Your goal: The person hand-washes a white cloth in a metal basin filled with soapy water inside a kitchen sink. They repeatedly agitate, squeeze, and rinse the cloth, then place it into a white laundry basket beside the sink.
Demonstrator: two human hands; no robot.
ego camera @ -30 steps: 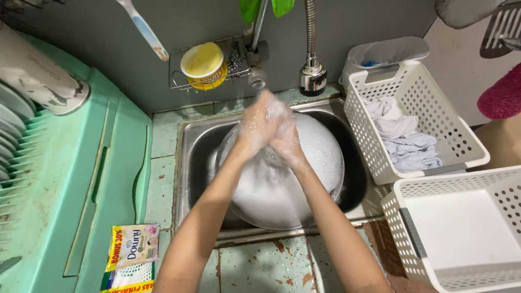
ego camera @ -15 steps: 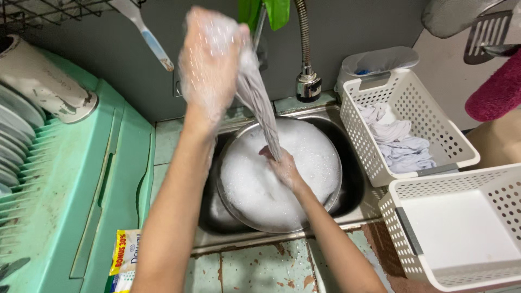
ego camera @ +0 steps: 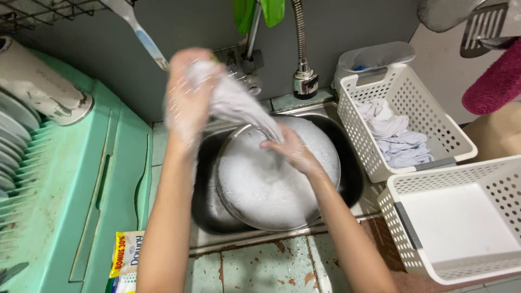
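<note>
The wet grey cloth (ego camera: pixel 239 106) hangs stretched between my two hands above the sink (ego camera: pixel 353 179), running at a slant from upper left down to the right. My left hand (ego camera: pixel 187 100) is raised high, covered in suds and closed around the cloth's upper end, though it is blurred and I cannot make out the fingers. My right hand (ego camera: pixel 290 152) sits lower, just over the foam, clamped on the cloth's lower end where it narrows to a twist. The hands are well apart, joined only by the cloth.

Under them a round metal basin (ego camera: pixel 325 206) sits in the sink, full of white foam (ego camera: pixel 260 184). The tap (ego camera: pixel 304 81) hangs from a flexible hose just behind the basin.

To the right a white perforated basket (ego camera: pixel 361 141) holds pale crumpled cloths (ego camera: pixel 396 138); a second white basket (ego camera: pixel 396 211) stands nearer to me, beside the first. On the left is a green dish rack (ego camera: pixel 81 179) with plates (ego camera: pixel 13 135) standing along its edge. A sachet pack (ego camera: pixel 127 258) lies on the worn bench (ego camera: pixel 255 271) by my left forearm.
</note>
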